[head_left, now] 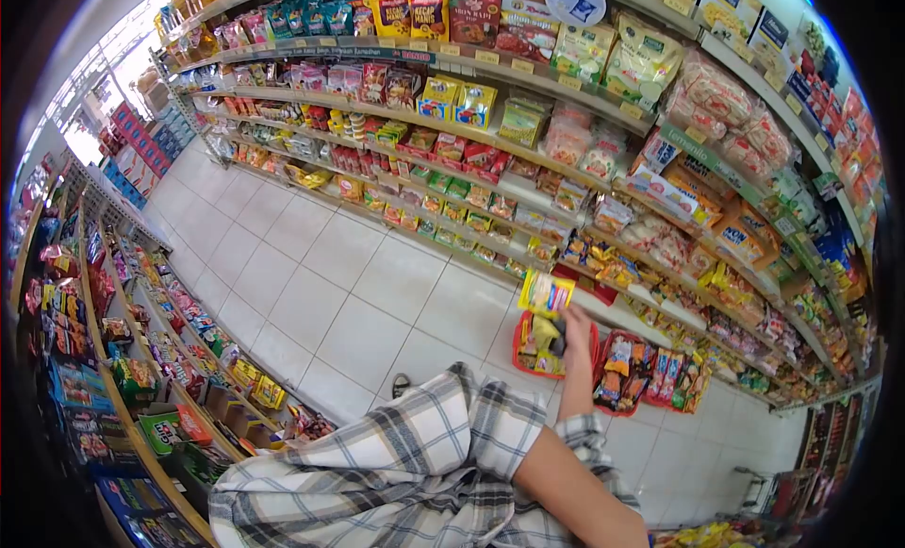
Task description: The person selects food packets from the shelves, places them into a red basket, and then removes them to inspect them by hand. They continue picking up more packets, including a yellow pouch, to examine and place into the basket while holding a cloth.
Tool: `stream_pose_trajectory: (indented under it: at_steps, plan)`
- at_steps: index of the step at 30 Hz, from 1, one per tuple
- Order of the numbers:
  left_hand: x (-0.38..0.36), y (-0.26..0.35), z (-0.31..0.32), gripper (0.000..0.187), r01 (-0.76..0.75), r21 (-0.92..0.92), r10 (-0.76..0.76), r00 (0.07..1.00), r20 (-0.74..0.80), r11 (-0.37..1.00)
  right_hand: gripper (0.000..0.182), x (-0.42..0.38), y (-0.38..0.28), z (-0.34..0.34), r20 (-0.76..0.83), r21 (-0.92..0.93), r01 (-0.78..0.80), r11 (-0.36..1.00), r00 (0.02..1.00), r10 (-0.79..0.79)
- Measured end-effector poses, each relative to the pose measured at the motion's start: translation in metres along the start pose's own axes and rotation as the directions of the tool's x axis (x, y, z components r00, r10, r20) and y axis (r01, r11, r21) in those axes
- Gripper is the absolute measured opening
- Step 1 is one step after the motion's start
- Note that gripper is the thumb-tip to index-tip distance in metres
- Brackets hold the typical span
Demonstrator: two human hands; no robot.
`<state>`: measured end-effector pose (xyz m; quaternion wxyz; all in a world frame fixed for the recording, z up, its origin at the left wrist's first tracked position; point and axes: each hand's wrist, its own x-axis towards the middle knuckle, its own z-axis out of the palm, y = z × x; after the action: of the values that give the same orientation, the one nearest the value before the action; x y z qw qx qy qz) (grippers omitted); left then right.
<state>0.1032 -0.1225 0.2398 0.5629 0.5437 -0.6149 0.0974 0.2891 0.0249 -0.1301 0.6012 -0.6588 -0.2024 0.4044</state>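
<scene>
Plaid clothing [377, 454] sits closest; the hand [576, 334] pinches a yellow packet [547, 293] near a red basket [518, 355]; shelved pouches [429, 17] read "Kecap Manis."

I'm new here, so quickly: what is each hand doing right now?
Left hand: out of view, so it cannot be told.
Right hand: closed, holding a yellow packet.

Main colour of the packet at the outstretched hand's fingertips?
The packet is mostly yellow; shows best in the head view.
</scene>
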Motion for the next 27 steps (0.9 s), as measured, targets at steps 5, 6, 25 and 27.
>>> stream_pose_trajectory:
  at_steps: [5, 6, 25, 27]
  plan:
    - [-0.010, 0.048, 0.015, 0.021, 0.005, -0.002, -0.005, 1.000, -0.025, 1.000, 0.025, -0.007, -0.077, 0.051, -0.113, 0.087, 0.128, 0.988, 0.987, -0.117]
    - [-0.013, 0.058, 0.019, 0.021, 0.017, 0.004, -0.016, 0.999, -0.032, 1.000, 0.028, -0.004, -0.082, 0.059, -0.113, 0.095, 0.137, 0.986, 0.986, -0.126]
    - [-0.064, 0.198, 0.058, 0.021, -0.022, -0.041, 0.023, 0.999, 0.028, 0.999, 0.026, -0.056, -0.139, 0.186, 0.012, -0.051, 0.262, 0.964, 0.965, -0.262]
    - [-0.069, 0.207, 0.061, 0.021, -0.032, -0.062, 0.035, 0.998, 0.046, 0.998, 0.025, -0.064, -0.143, 0.194, 0.066, 0.068, 0.193, 0.979, 0.978, -0.197]
